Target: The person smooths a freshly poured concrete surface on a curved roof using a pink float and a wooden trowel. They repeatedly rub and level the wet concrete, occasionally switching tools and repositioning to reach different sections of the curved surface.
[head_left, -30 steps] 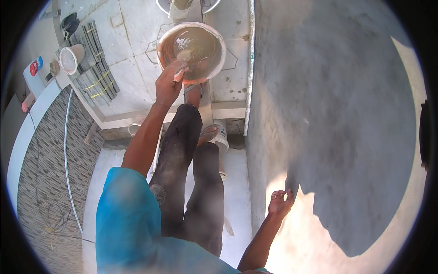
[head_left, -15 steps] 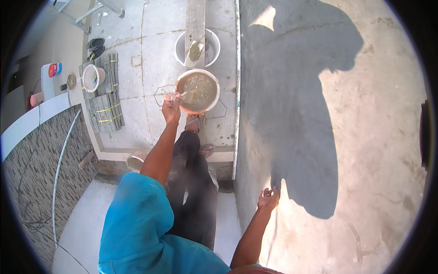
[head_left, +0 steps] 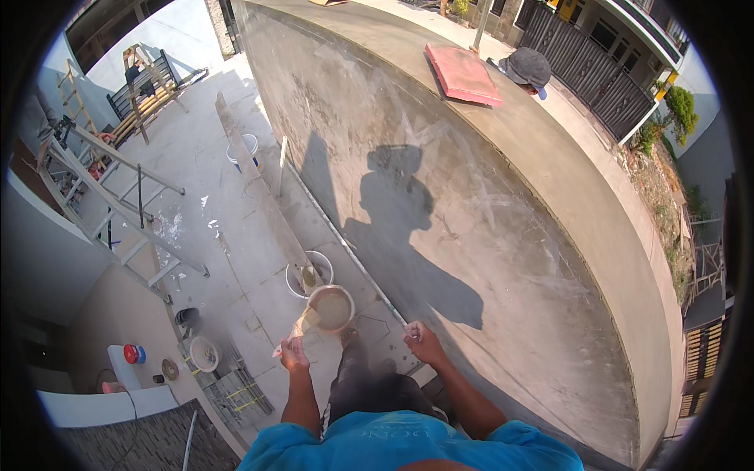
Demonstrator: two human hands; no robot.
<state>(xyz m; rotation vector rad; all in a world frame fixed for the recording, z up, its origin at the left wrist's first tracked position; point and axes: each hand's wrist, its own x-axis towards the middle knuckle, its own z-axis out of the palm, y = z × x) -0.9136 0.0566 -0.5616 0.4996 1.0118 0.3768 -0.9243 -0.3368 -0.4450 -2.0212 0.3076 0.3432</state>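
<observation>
A bright blue T-shirt (head_left: 408,443) covers the upper body, with faint lettering (head_left: 402,432) printed across its middle. The left sleeve (head_left: 276,444) and the right sleeve (head_left: 536,444) are short, loose and of the same blue, ending so that the forearms (head_left: 301,404) and both hands (head_left: 425,344) are bare. Below the shirt are dark, nearly black trousers (head_left: 378,394), somewhat blurred. The foot (head_left: 349,336) at their far end is too small to show its footwear clearly.
</observation>
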